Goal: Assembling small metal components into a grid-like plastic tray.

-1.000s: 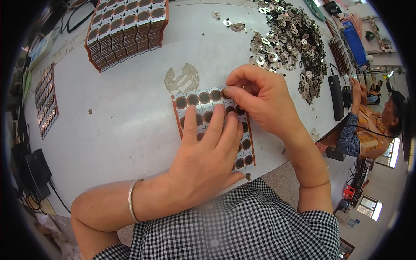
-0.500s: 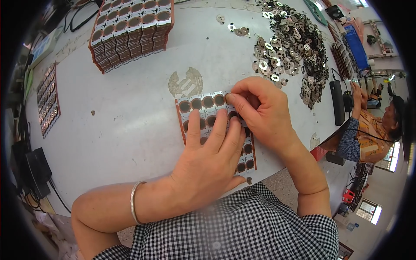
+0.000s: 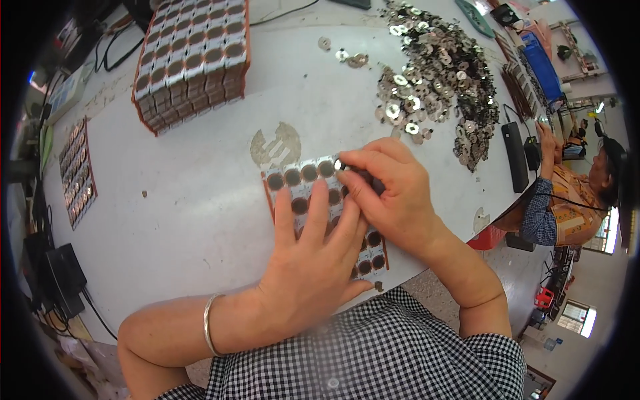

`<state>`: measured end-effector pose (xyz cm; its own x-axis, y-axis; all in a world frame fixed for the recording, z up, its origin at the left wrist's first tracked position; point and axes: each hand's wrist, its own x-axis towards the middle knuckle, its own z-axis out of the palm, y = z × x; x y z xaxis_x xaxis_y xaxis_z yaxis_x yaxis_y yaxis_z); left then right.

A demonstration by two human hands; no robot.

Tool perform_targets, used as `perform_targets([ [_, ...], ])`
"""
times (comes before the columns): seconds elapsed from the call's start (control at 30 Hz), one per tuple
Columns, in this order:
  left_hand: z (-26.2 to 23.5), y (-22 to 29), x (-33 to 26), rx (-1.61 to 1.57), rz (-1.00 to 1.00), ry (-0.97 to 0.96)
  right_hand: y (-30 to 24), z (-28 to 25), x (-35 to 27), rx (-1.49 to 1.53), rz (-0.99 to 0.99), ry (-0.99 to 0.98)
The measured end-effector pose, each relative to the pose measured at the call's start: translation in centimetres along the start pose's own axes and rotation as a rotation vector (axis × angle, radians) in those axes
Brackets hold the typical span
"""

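A panel of small circuit boards (image 3: 292, 177) with dark round pads in rows and orange-brown side strips lies on the white table in front of me. My left hand (image 3: 310, 250) rests flat across it with fingers spread, hiding much of its middle. At the panel's far right corner, thumb and index finger of my right hand (image 3: 390, 190) pinch a small shiny metal disc (image 3: 340, 165). The disc is at or just over the corner pad; whether it touches is unclear. A large pile of similar metal discs (image 3: 460, 77) lies beyond my right hand.
A tall stack of panels (image 3: 193, 50) stands at the far left. Another panel (image 3: 78, 173), fitted with shiny discs, lies at the left edge near black adapters (image 3: 65, 270). Several loose discs (image 3: 357, 61) lie beside the pile. At right sits a co-worker (image 3: 573, 200) near a black box (image 3: 515, 157).
The view has shifted slightly, so the table things sit a little differently. My right fingers, at the same corner, now show a shiny disc between their tips. My left hand stays on the panel.
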<state>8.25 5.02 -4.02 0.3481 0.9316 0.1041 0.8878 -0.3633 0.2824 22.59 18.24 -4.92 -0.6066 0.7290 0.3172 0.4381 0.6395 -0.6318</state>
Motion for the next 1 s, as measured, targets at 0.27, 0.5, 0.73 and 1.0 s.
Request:
perform_targets([
  [0.27, 0.4, 0.4, -0.1, -0.05, 0.021, 0.029, 0.3, -0.7, 0.3, 0.0, -0.052, -0.102],
  [0.5, -0.2, 0.2, 0.1, -0.048, 0.039, 0.013, 4.4, -3.2, 8.4, -0.268, -0.268, 0.041],
  [0.73, 0.0, 0.1, -0.2, -0.018, 0.058, 0.022, 5.7, -1.5, 11.9, -0.412, -0.068, -0.132],
  [1.0, -0.1, -0.3, 0.0, -0.044, 0.052, 0.026, 1.5, -3.3, 7.3, -0.128, -0.027, -0.102],
])
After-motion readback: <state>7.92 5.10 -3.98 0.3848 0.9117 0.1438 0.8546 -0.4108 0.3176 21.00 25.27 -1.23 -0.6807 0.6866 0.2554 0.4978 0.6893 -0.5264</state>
